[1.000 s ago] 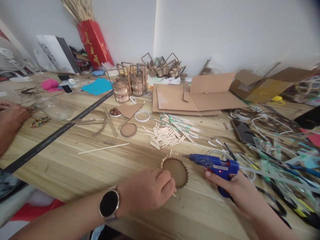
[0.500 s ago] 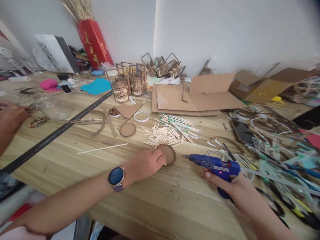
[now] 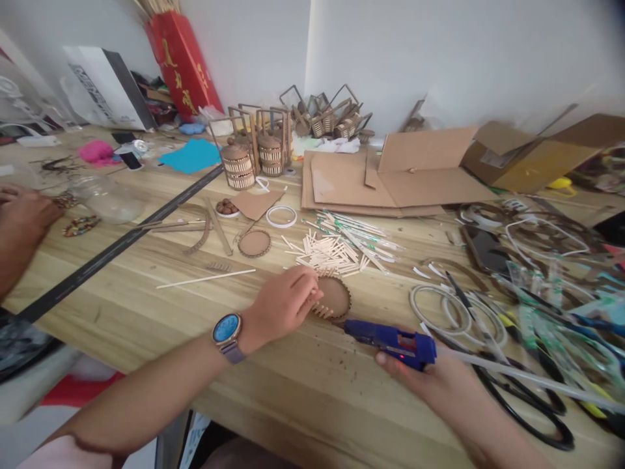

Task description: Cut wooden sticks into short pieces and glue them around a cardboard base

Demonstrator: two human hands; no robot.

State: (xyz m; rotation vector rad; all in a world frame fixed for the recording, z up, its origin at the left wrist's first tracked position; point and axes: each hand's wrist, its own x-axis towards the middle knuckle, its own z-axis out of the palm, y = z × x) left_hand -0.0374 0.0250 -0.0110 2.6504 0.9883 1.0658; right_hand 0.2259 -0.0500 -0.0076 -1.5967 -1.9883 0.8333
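Note:
My left hand, its wrist wearing a watch, has its fingers pinched together at the left edge of a round cardboard disc. What lies between the fingertips is too small to make out. The disc has a scalloped brown rim, and short wooden sticks stand along its near side. Wrapped around a blue glue gun is my right hand. Its nozzle points left, close to the disc's near edge, and a clear glue stick trails from its back. Beyond the disc lies a pile of short wooden sticks.
A second rimmed disc and a white ring lie farther back. Behind stand small lidded baskets and flattened cardboard. Cable coils and scissors clutter the right. Another person's hand rests at far left.
The glue gun has moved left and nearer, its nozzle now by the disc's near edge. My left fingers have lifted from the disc's front to its left edge. The sticks on the disc now show nearer me.

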